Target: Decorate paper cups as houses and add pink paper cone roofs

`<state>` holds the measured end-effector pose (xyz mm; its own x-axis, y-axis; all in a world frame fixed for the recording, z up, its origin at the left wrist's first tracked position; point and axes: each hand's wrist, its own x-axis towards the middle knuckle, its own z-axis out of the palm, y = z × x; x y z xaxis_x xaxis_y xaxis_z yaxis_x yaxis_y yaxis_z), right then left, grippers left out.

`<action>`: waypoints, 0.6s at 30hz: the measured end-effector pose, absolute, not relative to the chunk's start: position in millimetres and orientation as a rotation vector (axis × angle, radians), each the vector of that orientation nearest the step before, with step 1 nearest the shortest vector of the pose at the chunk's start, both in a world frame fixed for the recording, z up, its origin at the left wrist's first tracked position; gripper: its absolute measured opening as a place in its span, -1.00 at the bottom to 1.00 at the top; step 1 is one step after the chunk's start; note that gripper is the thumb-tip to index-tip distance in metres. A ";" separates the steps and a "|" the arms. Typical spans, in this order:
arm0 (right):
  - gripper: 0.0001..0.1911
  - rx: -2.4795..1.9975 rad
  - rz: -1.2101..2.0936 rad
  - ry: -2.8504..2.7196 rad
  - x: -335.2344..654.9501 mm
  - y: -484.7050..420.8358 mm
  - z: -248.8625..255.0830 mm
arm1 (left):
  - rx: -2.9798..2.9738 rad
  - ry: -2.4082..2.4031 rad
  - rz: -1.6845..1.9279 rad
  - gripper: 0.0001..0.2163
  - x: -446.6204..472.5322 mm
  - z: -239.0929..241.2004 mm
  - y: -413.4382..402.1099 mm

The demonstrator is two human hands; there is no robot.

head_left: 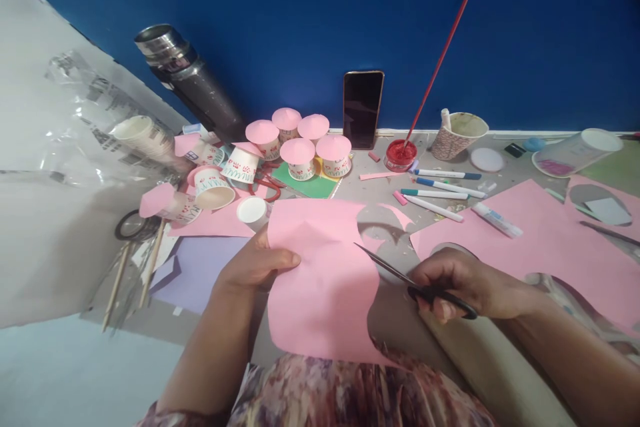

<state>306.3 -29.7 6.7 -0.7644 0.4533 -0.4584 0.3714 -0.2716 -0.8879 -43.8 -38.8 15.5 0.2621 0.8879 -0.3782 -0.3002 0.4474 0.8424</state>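
My left hand (257,267) pinches the left edge of a pink paper sheet (320,280), holding it up over my lap. In my right hand (463,283) are black-handled scissors (400,275), fingers through the loops. The blades point left and touch the sheet's curved right edge. Behind, several paper cups with pink cone tops (300,147) stand grouped on the table, some lying on their sides.
A larger pink sheet with cut-outs (540,247) lies at right. Markers (440,190), a glue tube (497,220), a red paint pot with a brush (400,153), a phone (363,108) leaning on the blue wall and a steel flask (195,83) crowd the table. Purple paper (195,270) lies left.
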 end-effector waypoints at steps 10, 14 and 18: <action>-0.39 -1.012 2.171 -1.908 310.2 -29.7 2.7 | 0.763 1.002 0.835 -0.63 -44.7 16.7 -37.7; -0.36 -0.999 2.179 -1.889 311.9 -30.5 -0.6 | 0.820 1.052 0.837 -0.62 -47.0 18.7 -37.3; -0.39 -1.062 2.184 -1.850 312.6 -32.7 -2.1 | 0.859 1.063 0.855 -0.62 -47.4 23.1 -36.7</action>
<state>312.6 -32.7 -2.1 -0.7546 0.4842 -0.4428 0.3572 -0.2629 -0.8962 -47.4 -36.7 23.1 0.2544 0.8958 -0.3644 -0.1647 0.4114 0.8965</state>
